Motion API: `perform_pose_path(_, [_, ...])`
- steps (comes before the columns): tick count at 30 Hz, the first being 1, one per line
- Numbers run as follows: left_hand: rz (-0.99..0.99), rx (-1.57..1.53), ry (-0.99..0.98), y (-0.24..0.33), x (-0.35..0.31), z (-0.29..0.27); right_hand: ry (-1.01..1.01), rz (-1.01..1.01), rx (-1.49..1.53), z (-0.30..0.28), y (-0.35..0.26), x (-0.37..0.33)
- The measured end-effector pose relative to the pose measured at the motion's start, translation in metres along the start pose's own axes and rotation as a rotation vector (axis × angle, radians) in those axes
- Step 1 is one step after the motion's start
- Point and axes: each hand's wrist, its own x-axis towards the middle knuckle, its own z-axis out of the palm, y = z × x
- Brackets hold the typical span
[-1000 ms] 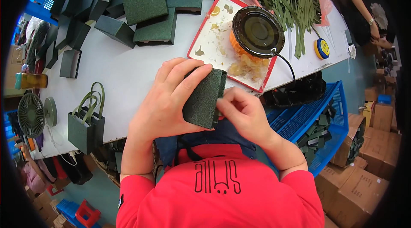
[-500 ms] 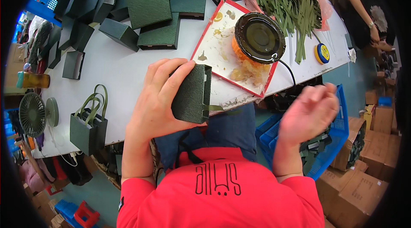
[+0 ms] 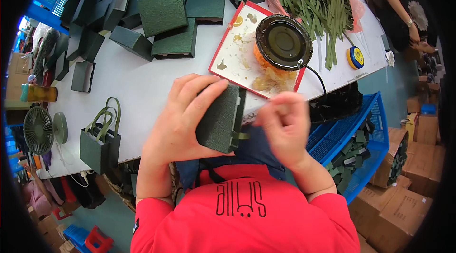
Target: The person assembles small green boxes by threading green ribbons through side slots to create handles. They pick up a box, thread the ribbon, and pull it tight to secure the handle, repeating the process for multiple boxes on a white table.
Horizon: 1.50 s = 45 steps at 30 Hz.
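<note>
My left hand [image 3: 175,122] is closed round a small dark green box [image 3: 217,122] with leathery texture, tilted above the table's near edge. A short green ribbon end [image 3: 241,135] sticks out from the box's right side. Just right of it is my right hand [image 3: 287,125], its fingers bent but smeared by motion; whether anything is between them I cannot make out. Beyond the hands, a round black pot [image 3: 284,42] with dark liquid stands on a red-rimmed white board [image 3: 228,68] stained with yellowish, glue-like residue.
Several green boxes [image 3: 164,11] are piled at the far left. A green bag with ribbon handles [image 3: 100,146] stands at the near left by a small fan [image 3: 39,129]. Green ribbons [image 3: 313,4] spill from a pink plastic bag. A blue crate [image 3: 375,146] sits at right.
My right hand has swung left, close to the box's ribbon side. The box in my left hand has shifted slightly right and nearer to me.
</note>
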Motion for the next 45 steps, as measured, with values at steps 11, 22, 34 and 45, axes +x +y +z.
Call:
perform_pose_path(11, [-0.04, 0.019, 0.145, 0.002, -0.002, 0.001, -0.608, 0.683, 0.489, -0.011, 0.005, -0.029])
perform_pose_path(22, [-0.122, 0.035, -0.05, 0.0, -0.03, -0.002, 0.305, 0.389, 1.0, -0.052, 0.011, -0.019])
perform_pose_path(34, [-0.174, 0.066, -0.063, -0.001, -0.036, -0.001, 0.271, 0.318, 0.607, -0.055, 0.007, 0.005])
perform_pose_path(45, [-0.105, -0.011, -0.092, 0.007, -0.018, 0.012, 0.239, 0.315, 0.285, -0.059, 0.014, 0.039])
